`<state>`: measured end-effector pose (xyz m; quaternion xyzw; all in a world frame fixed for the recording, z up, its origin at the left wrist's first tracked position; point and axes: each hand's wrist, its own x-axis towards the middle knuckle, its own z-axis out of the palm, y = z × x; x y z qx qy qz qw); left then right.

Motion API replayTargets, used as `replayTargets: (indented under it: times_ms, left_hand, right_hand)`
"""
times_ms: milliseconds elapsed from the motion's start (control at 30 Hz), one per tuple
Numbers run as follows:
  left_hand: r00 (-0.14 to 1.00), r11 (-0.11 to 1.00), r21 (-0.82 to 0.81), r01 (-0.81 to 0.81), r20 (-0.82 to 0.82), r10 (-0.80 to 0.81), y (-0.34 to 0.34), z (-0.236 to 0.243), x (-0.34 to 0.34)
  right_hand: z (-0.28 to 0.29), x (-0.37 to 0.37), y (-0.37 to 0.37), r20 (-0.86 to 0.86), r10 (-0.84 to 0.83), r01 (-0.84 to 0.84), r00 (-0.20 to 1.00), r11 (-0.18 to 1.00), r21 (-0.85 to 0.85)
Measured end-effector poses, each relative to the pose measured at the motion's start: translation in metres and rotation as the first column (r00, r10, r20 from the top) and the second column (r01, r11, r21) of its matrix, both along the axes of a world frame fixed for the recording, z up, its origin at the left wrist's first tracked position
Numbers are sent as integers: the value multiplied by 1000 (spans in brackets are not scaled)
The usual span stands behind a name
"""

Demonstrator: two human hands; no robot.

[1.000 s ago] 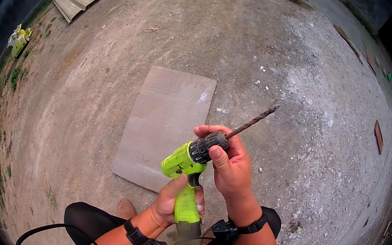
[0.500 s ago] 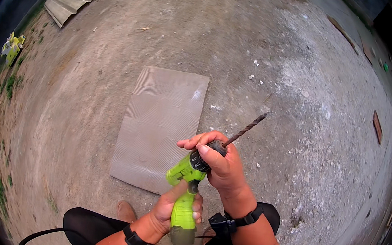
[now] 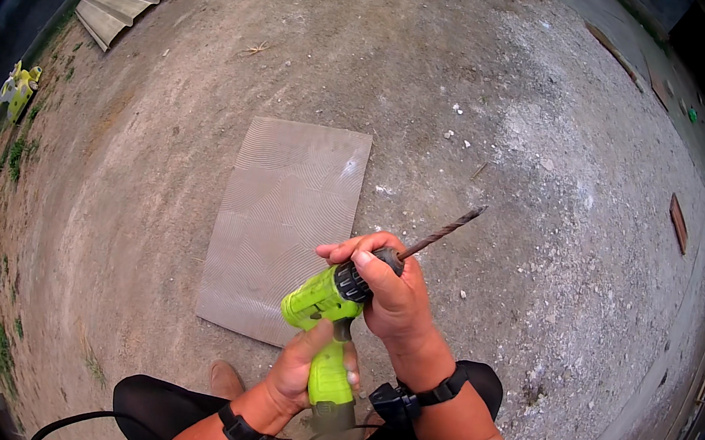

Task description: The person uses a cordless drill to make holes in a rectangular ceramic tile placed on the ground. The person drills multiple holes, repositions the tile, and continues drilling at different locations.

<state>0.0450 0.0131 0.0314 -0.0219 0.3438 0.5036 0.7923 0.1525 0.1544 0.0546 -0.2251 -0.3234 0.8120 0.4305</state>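
Observation:
A lime-green power drill (image 3: 320,300) is held over dusty ground, its long twisted bit (image 3: 443,232) pointing up and to the right. My left hand (image 3: 302,369) grips the drill's handle from below. My right hand (image 3: 388,287) is wrapped around the black chuck at the base of the bit. A grey rectangular tile (image 3: 286,220) with a ridged pattern lies flat on the ground just beyond and left of the drill.
A stack of corrugated grey sheets (image 3: 132,0) lies at the far left. A small yellow-green object (image 3: 18,87) sits by the grass edge at left. Brick pieces (image 3: 679,223) and coloured clutter line the right side. A black cable (image 3: 76,424) runs by my leg.
The drill and both hands sit slightly lower and nearer to me in the picture than a second ago; my right hand stays closed around the chuck. The tile has not moved.

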Motion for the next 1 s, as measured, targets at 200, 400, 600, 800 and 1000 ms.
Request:
replayTargets:
  times_ms: [200, 400, 600, 800, 1000]
  left_hand:
    - [996, 999, 31, -43, 78, 41, 4, 0, 2]
    - [995, 995, -52, -88, 39, 91, 6, 9, -10]
    - [932, 935, 37, -352, -83, 353, 9, 40, -76]
    - [691, 852, 240, -466, -502, 519, -17, 103, -154]
    - [580, 784, 319, -533, -537, 613, -62, 116, -203]
  right_hand:
    - [-3, 3, 0, 2, -19, 19, 1000, 1000, -24]
    - [-16, 1, 2, 81, 10, -18, 997, 996, 91]
    - [-85, 17, 12, 428, 43, 52, 903, 977, -209]
    - [-255, 27, -39, 841, 294, 10, 454, 942, -334]
    - [-275, -11, -97, 701, 479, 58, 529, 803, -593]
